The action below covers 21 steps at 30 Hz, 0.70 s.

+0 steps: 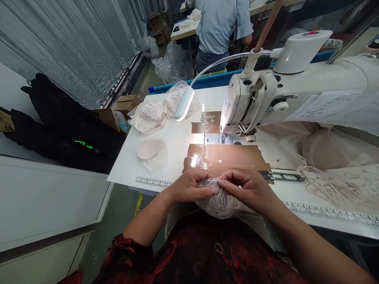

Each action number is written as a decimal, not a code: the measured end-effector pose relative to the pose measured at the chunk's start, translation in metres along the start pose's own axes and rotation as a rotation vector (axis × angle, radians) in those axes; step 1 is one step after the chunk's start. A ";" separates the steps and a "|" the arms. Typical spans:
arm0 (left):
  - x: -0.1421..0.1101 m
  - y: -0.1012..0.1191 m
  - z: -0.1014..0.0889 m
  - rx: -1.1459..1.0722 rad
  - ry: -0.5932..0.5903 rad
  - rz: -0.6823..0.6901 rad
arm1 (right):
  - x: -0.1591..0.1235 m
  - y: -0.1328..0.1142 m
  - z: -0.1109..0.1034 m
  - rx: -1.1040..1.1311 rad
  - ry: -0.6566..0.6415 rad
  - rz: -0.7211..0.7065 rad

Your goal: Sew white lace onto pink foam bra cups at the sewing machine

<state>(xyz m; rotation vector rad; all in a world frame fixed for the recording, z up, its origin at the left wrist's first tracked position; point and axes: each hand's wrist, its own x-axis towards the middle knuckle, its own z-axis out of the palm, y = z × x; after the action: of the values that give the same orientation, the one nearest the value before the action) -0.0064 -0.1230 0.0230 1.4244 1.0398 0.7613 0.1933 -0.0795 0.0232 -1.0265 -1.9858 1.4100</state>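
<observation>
Both my hands grip a rounded piece of white lace [219, 203] at the near edge of the white sewing table [177, 138]. My left hand [189, 185] pinches its top from the left, fingers closed. My right hand [247, 185] pinches it from the right, fingertips meeting the left hand's. Behind them lies a shiny brown taped patch [227, 156], and beyond it the needle area of a white sewing machine [266, 98].
A pale foam cup [150, 150] and a pile of lace pieces [154, 114] lie at the table's left. A gooseneck lamp [184, 104] hangs over them. Beige fabric and lace [325, 157] heap up on the right. Another person [222, 27] stands at the far tables. Black bags [59, 122] lie left.
</observation>
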 end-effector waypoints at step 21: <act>0.017 0.020 -0.057 0.533 0.858 0.161 | 0.007 0.031 -0.055 0.148 0.106 0.225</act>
<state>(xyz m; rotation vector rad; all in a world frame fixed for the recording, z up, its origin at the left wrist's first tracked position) -0.0477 -0.0836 0.0486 1.6687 1.9037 1.3416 0.2397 -0.0373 0.0129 -1.2598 -1.7056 1.5580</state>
